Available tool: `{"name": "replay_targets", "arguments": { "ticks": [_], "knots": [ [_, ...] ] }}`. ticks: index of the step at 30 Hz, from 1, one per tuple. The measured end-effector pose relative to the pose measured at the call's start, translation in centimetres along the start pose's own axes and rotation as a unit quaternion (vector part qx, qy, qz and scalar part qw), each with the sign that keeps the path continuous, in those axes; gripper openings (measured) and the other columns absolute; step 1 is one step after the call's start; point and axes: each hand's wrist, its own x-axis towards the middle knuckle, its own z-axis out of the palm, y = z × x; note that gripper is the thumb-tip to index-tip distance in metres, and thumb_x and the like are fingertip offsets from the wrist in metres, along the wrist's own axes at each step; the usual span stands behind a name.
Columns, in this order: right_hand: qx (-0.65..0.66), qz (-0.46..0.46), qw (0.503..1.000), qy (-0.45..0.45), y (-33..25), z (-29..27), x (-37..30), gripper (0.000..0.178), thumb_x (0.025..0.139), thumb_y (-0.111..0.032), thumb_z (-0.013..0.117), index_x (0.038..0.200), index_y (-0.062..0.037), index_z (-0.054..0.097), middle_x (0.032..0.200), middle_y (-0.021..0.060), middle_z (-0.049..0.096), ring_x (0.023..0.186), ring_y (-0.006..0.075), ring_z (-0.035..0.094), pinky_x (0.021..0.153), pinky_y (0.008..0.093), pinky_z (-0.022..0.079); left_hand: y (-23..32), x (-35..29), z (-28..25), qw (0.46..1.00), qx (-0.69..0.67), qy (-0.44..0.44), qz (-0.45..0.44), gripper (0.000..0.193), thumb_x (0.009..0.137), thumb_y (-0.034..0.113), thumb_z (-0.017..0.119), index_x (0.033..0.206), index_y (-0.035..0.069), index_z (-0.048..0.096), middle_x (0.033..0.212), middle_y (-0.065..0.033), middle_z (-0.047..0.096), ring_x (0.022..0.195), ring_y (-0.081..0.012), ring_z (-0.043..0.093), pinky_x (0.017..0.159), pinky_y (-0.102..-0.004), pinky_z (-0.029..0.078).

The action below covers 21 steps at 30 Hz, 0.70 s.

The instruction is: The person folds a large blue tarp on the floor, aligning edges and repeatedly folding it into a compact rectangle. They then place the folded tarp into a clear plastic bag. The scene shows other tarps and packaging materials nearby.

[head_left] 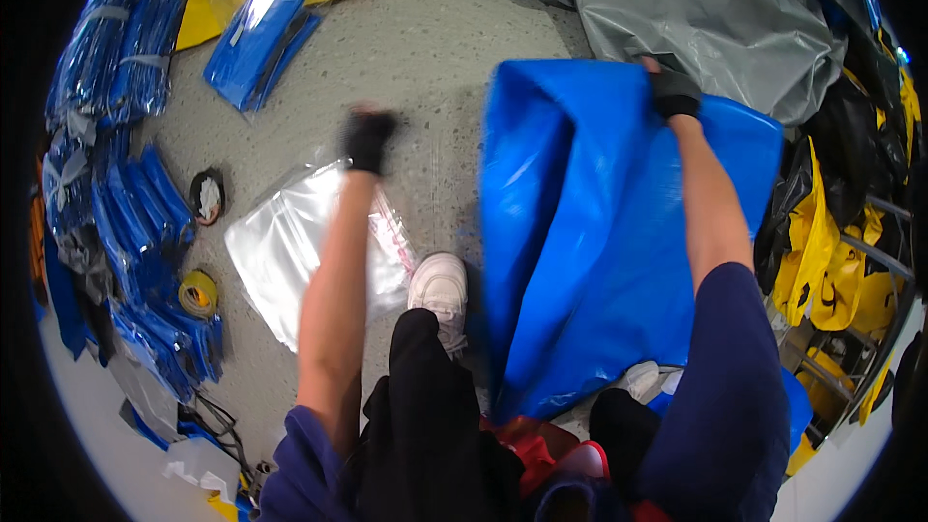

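Observation:
A large, glossy blue plastic tarpaulin (619,222) lies in loose folds on the floor in front of me and to the right. My right hand (674,92), in a dark fingerless glove, is at its far edge with the fingers bent over it, gripping the material; part of the fingers is hidden. My left hand (369,135), also gloved, hovers above the floor just beyond a stack of clear plastic bags (280,242), apart from the tarpaulin. Motion smears its fingers.
Bundles of packed blue sheets (145,222) line the left side, with a roll of yellow tape (198,294) beside them. A wrapped blue packet (256,48) lies farther off. Grey sheeting (706,19) spreads at the far right, above yellow-and-black material (817,251) near a metal frame.

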Motion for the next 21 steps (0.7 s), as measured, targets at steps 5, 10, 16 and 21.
{"name": "replay_targets", "arguments": {
  "ticks": [5, 10, 16, 21],
  "knots": [
    [-0.041, 0.015, 0.981, 0.187, 4.8, 0.6, 0.1, 0.043, 0.089, -0.051, 0.044, 0.102, -0.0145, 0.063, 0.101, 0.0139, 0.065, 0.097, 0.0335, 0.059, 0.084, 0.0463, 0.043, 5.1, -0.1, -8.6, 0.967, 0.241, 0.058, 0.06, 0.02, 0.092, 0.019, 0.048, 0.09, 0.004, 0.061, 0.086, -0.0068, 0.064, 0.081, -0.0181, 0.06, 0.075, -0.0319, 0.048],
    [0.349, -0.108, 0.905, 0.22, -8.0, -8.4, -8.9, 0.065, 0.08, -0.04, 0.067, 0.126, 0.0002, 0.046, 0.12, 0.0241, 0.052, 0.105, 0.0402, 0.054, 0.095, 0.0457, 0.04, -6.3, -3.3, 8.4, 0.661, 0.561, -0.314, 0.388, 0.022, 0.088, 0.019, 0.054, 0.103, 0.006, 0.062, 0.114, -0.015, 0.059, 0.112, -0.0247, 0.052, 0.095, -0.0362, 0.041],
    [0.012, -0.084, 0.996, -0.031, -11.6, -6.9, -13.6, 0.043, 0.075, -0.017, 0.062, 0.116, -0.0072, 0.058, 0.112, 0.0179, 0.059, 0.1, 0.0325, 0.059, 0.085, 0.0408, 0.047, -13.7, 3.2, 11.0, 0.705, 0.538, -0.361, 0.289, 0.053, 0.085, 0.03, 0.057, 0.133, 0.01, 0.043, 0.137, -0.0134, 0.044, 0.128, -0.0291, 0.039, 0.111, -0.0437, 0.022],
    [0.289, -0.042, 0.955, 0.048, -5.2, -9.1, -12.6, 0.018, 0.077, -0.021, 0.063, 0.085, -0.0061, 0.068, 0.087, 0.0122, 0.067, 0.081, 0.0287, 0.064, 0.077, 0.0366, 0.05, -9.2, 1.8, 9.1, 0.602, 0.682, -0.217, 0.356, 0.042, 0.085, 0.041, 0.058, 0.116, 0.013, 0.057, 0.117, -0.014, 0.057, 0.107, -0.0309, 0.056, 0.093, -0.044, 0.042]
  ]
}}
